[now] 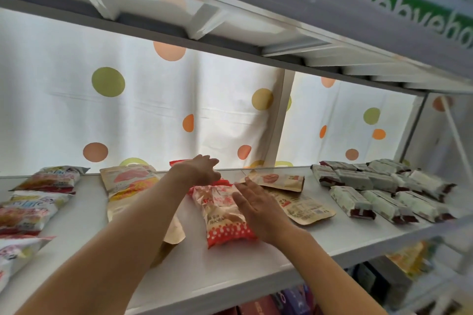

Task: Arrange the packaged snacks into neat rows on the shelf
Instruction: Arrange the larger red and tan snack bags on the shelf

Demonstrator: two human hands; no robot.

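Note:
A red-and-white snack bag (222,215) lies lengthwise on the middle of the white shelf (230,271). My right hand (258,208) rests flat on the bag's right side, fingers straight. My left hand (202,170) reaches farther back over another red bag (179,162) near the shelf's rear; its fingers look loosely extended and hide most of that bag. Tan pouches lie on both sides: one (130,181) to the left, two (279,181) (304,206) to the right.
Colourful bags (48,179) are stacked at the shelf's left end. Several white-and-brown wrapped bars (384,192) lie in rows at the right. A dotted curtain (153,110) hangs behind. Another shelf (256,33) sits close overhead, and boxes (294,302) fill the level below.

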